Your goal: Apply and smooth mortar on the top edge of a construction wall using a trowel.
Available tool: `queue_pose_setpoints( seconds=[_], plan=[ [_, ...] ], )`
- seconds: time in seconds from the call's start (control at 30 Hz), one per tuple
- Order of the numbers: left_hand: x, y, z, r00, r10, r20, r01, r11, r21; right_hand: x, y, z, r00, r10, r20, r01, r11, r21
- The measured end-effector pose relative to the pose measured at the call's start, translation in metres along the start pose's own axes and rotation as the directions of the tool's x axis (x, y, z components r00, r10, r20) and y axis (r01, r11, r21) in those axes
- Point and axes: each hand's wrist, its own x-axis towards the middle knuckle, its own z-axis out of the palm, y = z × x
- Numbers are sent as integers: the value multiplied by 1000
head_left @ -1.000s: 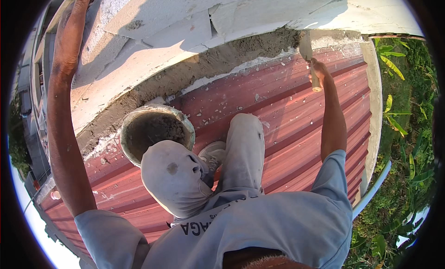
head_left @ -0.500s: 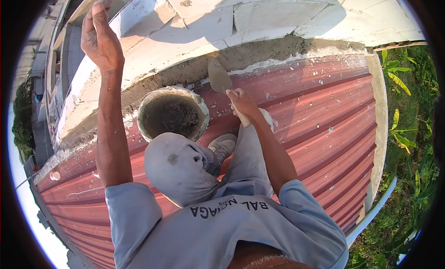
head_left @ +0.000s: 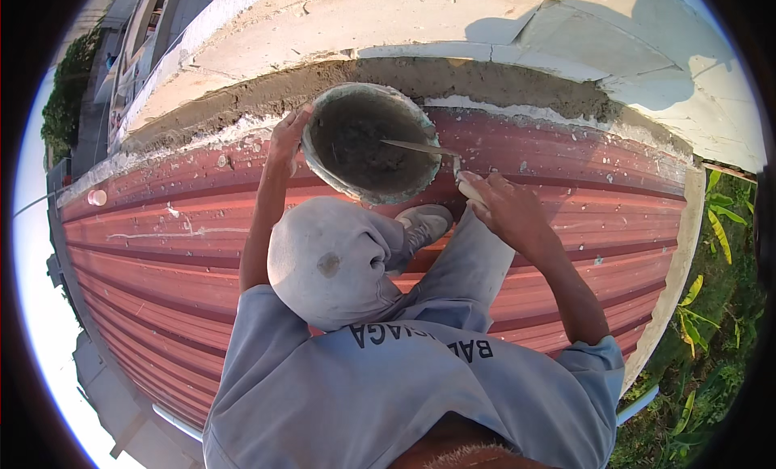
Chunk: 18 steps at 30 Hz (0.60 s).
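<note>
A round bucket (head_left: 346,120) crusted with dried cement stands tilted in front of my knees. Grey wet mortar (head_left: 364,155) lies inside it. My left hand (head_left: 288,134) grips the bucket's left rim, fingers partly hidden behind the edge. In my right hand (head_left: 503,204) is the handle of a trowel (head_left: 416,147), closed in the fingers. The trowel's blade reaches over the right rim into the bucket, seen nearly edge-on, its tip at the mortar.
Under me lies a red corrugated metal roof (head_left: 566,283) with mortar crumbs. Beyond the bucket runs a pale block wall (head_left: 436,29) with a band of mortar (head_left: 501,77) along its foot. Green plants (head_left: 711,307) grow below the roof's right edge. A small round pinkish object (head_left: 97,197) sits far left.
My left hand has come down from the air to the bucket rim. The bucket now tilts. The trowel has moved from beside the wall foot into the bucket.
</note>
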Motion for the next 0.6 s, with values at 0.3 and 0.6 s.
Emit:
queue_pose_setpoints(
  seconds=[0.3,0.6],
  plan=[
    [-38,23,108,945,311,103,-306,950,-64,62,-34,54,989,-50,-142,-5,933,-359],
    [-40,14,128,847,465,259,-499,863,83,30,-7,28,991,-27,-131,-19,942,-336]
  ],
)
